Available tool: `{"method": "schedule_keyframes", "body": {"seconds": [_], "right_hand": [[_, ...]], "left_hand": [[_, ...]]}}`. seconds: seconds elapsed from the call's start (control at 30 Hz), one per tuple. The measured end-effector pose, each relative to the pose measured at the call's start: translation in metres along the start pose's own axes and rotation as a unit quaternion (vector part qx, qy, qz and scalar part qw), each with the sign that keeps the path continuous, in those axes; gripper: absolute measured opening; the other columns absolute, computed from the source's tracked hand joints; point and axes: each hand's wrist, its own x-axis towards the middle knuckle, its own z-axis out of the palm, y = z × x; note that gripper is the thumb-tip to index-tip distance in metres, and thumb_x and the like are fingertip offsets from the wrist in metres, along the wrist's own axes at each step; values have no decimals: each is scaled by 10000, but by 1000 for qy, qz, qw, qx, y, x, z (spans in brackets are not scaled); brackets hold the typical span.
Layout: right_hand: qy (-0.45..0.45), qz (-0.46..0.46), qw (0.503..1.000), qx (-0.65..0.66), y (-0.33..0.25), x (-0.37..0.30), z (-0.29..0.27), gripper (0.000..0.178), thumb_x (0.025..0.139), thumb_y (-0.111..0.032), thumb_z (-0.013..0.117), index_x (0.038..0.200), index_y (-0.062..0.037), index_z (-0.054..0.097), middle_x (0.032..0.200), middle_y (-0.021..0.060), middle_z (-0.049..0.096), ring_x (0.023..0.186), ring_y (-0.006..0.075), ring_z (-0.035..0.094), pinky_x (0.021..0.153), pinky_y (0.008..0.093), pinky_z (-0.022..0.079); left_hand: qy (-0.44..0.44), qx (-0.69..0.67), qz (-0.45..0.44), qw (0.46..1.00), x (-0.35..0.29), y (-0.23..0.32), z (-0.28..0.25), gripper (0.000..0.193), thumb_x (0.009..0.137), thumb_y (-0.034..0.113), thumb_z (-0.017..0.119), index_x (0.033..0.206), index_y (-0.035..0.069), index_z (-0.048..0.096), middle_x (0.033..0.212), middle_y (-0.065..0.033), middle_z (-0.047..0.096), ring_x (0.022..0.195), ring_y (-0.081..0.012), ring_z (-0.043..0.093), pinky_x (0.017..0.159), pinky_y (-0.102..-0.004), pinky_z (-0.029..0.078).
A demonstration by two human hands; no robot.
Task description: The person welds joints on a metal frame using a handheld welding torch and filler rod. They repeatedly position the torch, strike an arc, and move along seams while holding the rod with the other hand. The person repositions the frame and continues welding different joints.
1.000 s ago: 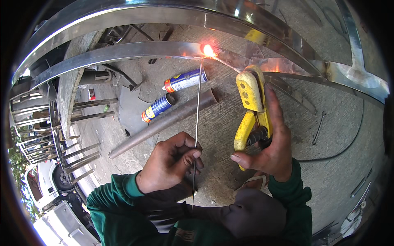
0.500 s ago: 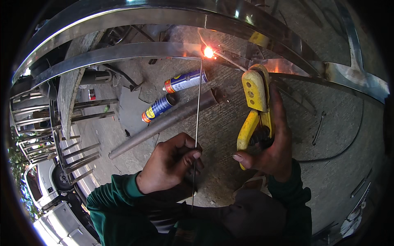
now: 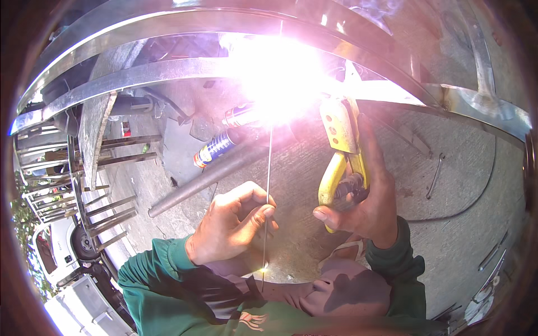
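Note:
My left hand (image 3: pixel 231 225) pinches a thin metal rod (image 3: pixel 269 168) between thumb and fingers. The rod stands nearly upright, its top end lost in a white welding glare (image 3: pixel 280 73). In my right hand (image 3: pixel 374 204) is a yellow electrode holder (image 3: pixel 339 129), fingers and thumb wrapped about its handle. Its jaws point up at the glare, which hides most of the electrode and the spot being welded. Curved, shiny metal bars (image 3: pixel 140 74) arch across the top, and the glare covers part of the lower one.
Below the bars, a blue spray can (image 3: pixel 214 147) and a second can (image 3: pixel 238 115) lie beside a grey pipe (image 3: pixel 196 189). Metal racking (image 3: pixel 126 162) and a white vehicle (image 3: pixel 59 246) are at the left. A dark cable (image 3: pixel 448 217) curves over the concrete at the right.
The small orange glow has flared into a large white arc that lights the scene. My right hand and the electrode holder have shifted slightly left; my left hand stays put with the rod.

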Motion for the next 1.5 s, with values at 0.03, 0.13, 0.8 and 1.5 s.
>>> {"method": "schedule_keyframes", "body": {"seconds": [0.03, 0.13, 0.8, 1.5], "right_hand": [[0, -24, 1000, -7, -1, 0, 0, 1191, 632, -314, 866, 1516, 53, 157, 1462, 256, 373, 1340, 323, 426, 1004, 377, 452], [-30, 99, 995, -7, -5, -2, -1, 1216, 622, -318, 874, 1519, 53, 141, 1434, 245, 405, 1318, 307, 452, 990, 368, 460], [5, 2, 1000, -13, 2, 5, 2, 1196, 629, -343, 858, 1514, 56, 160, 1365, 245, 461, 1208, 292, 526, 951, 374, 480], [120, -45, 990, -56, 16, -2, 5, 1145, 591, -218, 935, 1485, -36, 244, 1403, 247, 440, 1291, 348, 493, 1072, 418, 427]], "left_hand": [[6, -17, 7, 1000, 0, 0, 0, 51, 964, 18, 558, 1007, -8, 562, 853, -53, 639, 769, -117, 671, 673, -267, 526], [9, 35, 28, 999, 2, 2, -1, 53, 960, 32, 570, 1002, 1, 569, 853, -61, 645, 775, -128, 670, 675, -282, 528], [13, 27, 30, 999, 2, 0, -3, 33, 959, 2, 561, 979, -18, 544, 848, -82, 651, 791, -126, 687, 674, -269, 534], [0, -19, -2, 1000, 6, -4, -6, 131, 992, 91, 546, 1023, -27, 497, 814, -90, 639, 760, -138, 671, 640, -252, 547]]}}
